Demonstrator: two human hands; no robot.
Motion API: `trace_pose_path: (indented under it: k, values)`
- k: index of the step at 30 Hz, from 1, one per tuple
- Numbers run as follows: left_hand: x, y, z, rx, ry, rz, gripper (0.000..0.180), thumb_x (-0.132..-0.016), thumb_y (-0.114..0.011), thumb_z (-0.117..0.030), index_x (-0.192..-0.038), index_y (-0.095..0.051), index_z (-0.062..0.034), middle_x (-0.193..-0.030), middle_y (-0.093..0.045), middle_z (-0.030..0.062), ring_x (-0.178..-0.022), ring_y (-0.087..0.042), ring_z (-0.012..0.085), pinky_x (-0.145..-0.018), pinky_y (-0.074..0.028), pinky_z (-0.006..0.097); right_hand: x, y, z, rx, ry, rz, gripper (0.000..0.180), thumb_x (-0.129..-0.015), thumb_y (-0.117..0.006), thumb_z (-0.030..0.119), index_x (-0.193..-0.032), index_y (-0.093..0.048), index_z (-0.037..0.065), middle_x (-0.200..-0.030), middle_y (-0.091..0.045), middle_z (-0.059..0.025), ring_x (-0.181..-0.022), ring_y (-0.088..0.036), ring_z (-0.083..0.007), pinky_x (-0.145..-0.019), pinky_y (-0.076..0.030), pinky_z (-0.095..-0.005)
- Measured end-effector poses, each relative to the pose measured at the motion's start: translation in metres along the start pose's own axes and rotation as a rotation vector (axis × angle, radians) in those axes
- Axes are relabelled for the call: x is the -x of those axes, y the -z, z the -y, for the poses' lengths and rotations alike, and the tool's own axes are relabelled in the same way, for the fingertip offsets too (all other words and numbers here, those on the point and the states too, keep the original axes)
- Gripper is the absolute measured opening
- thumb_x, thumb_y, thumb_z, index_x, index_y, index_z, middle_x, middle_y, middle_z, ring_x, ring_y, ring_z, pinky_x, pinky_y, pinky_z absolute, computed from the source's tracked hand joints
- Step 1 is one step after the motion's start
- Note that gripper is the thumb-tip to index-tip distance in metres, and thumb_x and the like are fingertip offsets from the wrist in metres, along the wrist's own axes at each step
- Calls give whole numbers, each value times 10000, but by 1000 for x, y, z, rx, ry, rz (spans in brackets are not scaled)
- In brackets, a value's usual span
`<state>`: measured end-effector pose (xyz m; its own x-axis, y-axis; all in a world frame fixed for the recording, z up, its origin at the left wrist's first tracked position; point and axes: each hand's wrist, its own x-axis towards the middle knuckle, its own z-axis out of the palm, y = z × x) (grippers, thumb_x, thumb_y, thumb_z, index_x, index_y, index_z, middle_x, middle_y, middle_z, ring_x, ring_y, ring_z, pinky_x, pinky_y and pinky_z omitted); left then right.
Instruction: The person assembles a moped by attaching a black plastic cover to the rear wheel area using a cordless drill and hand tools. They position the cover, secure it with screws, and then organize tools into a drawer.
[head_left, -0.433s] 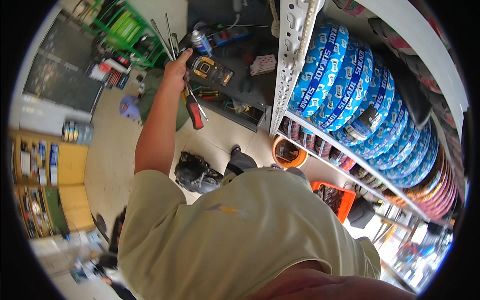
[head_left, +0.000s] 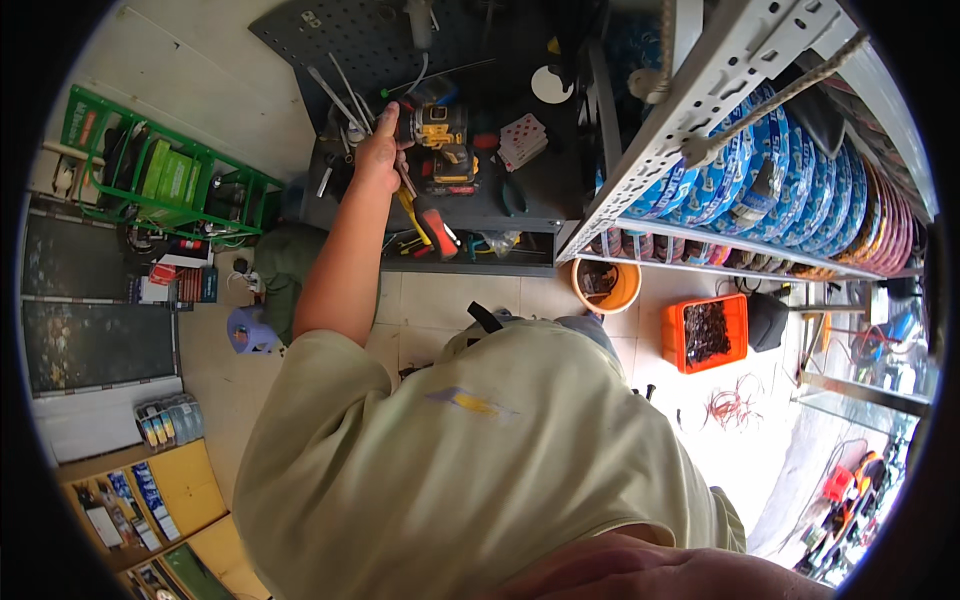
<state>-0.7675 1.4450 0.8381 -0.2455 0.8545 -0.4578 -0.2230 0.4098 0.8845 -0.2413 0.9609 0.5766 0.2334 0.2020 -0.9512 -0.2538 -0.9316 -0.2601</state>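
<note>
My left hand (head_left: 376, 160) is closed around several screwdrivers, reaching over a dark workbench (head_left: 480, 208). Their bare metal shafts (head_left: 345, 97) stick out past the thumb. Below the palm hangs a red and black screwdriver handle (head_left: 437, 232), with a yellow one (head_left: 412, 211) beside it. Just right of the hand is a yellow and black cordless drill (head_left: 445, 145). Playing cards (head_left: 522, 141) are spread to the right of the drill, and dark pliers (head_left: 513, 196) lie below them. My right hand is out of the picture.
An open tool drawer (head_left: 470, 245) sits under the bench top. A perforated metal rack (head_left: 700, 120) with wrapped blue tyres (head_left: 770, 180) rises at the right. An orange bucket (head_left: 607, 290) and a red-orange crate (head_left: 705, 333) stand on the floor. Green shelving (head_left: 200, 190) is at the left.
The view has turned, bringing the bench and drill more fully into sight. My left hand, still gripping the screwdrivers, now appears slightly lower and further right. The black bag on the floor is mostly hidden.
</note>
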Motion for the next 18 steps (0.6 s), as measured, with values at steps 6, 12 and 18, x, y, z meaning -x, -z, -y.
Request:
trace_pose_path:
  k: [6,12,18]
  values:
    - [-21,39,-1,70,82,75,491,-706,-737,-632,-856,-600,-185,-642,-545,3,-454,-369,84,-452,-339,258,29,-53,-44,-148,-39,-15,166,-737,-707,166,-779,-660,12,-647,-614,-73,-533,-545,-167,-514,-442,-314]
    - [-15,40,5,52,-4,94,543,-691,-769,-606,-834,-536,-138,-622,-474,-7,-456,-407,110,-436,-357,270,41,-85,-46,-208,-19,-9,168,-742,-704,171,-785,-659,15,-649,-612,-71,-535,-542,-166,-516,-438,-310]
    - [-23,59,22,220,-14,151,558,-704,-772,-583,-768,-485,-110,-640,-428,-8,-471,-412,127,-444,-352,288,88,-108,8,-138,166,-19,189,-778,-675,213,-831,-648,33,-661,-597,-51,-555,-517,-155,-529,-409,-282]
